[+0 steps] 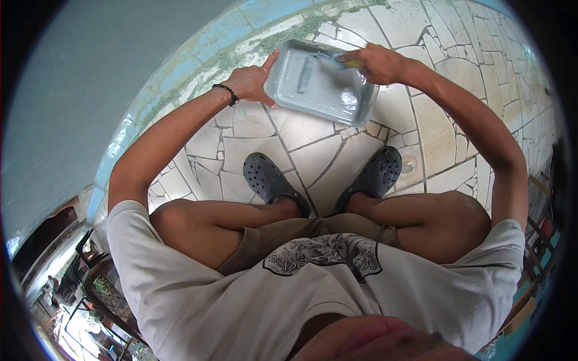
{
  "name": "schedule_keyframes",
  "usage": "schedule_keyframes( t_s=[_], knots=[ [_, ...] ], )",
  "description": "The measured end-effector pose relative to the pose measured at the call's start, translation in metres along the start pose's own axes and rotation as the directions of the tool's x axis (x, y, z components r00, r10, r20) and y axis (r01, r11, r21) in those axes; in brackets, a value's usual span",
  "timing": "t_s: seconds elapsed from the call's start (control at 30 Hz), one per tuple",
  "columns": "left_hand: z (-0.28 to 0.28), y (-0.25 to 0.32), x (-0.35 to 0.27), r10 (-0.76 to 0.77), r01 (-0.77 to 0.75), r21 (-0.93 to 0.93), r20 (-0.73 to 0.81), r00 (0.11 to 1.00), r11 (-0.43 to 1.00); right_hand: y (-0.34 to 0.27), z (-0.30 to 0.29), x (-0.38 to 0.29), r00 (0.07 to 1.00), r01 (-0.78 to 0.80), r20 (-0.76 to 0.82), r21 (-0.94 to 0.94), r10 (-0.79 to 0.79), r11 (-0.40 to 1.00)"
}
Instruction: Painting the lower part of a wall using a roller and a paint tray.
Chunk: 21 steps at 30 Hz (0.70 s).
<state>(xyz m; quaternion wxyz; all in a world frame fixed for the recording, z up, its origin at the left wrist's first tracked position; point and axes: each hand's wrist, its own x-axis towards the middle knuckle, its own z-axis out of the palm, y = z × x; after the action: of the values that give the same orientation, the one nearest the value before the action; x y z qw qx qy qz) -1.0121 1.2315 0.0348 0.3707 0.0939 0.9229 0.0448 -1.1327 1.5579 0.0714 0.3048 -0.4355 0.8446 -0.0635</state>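
A grey plastic paint tray [289,106] with wet, light grey-blue paint in it rests on the tiled floor. My left hand [249,83] steadies it by the left end, thumb and forefinger spread along the rim. At the tray's upper right, my right hand [381,64] is closed around the yellow and blue handle [353,63] of a small paint roller. The roller's sleeve [307,74] lies in the tray and looks coated with paint. Pale paint specks mark my left hand and forearm.
Irregular pale tiles [311,131] cover the floor. A low blue painted ledge [203,52] runs beneath the grey-blue wall [104,63] on the left. My dark perforated clogs [271,178] stand below the tray. A dark-framed chair [106,289] is behind me at lower left.
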Motion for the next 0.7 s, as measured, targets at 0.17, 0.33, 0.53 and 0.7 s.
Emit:
schedule_keyframes(
  t_s=[0.17, 0.33, 0.53, 0.7],
  knots=[
    [-0.003, 0.006, -0.002, 0.021, -0.022, -0.012, -0.014, 1.000, 1.000, 0.026, -0.002, -0.046, 1.000, 0.001, -0.008, -0.005, -0.001, 1.000],
    [-0.001, 0.004, -0.003, 0.014, -0.014, -0.028, -0.020, 1.000, 1.000, 0.025, -0.002, -0.062, 0.999, -0.032, -0.040, -0.106, 0.028, 0.994],
    [-0.002, 0.001, -0.004, 0.011, -0.011, 0.011, -0.024, 1.000, 1.000, -0.012, 0.028, -0.025, 0.997, 0.009, -0.080, 0.031, -0.006, 0.999],
    [0.000, 0.004, -0.002, 0.006, -0.006, 0.019, -0.023, 1.000, 1.000, -0.018, 0.027, -0.017, 0.997, 0.037, -0.076, 0.049, -0.033, 0.998]
  ],
)
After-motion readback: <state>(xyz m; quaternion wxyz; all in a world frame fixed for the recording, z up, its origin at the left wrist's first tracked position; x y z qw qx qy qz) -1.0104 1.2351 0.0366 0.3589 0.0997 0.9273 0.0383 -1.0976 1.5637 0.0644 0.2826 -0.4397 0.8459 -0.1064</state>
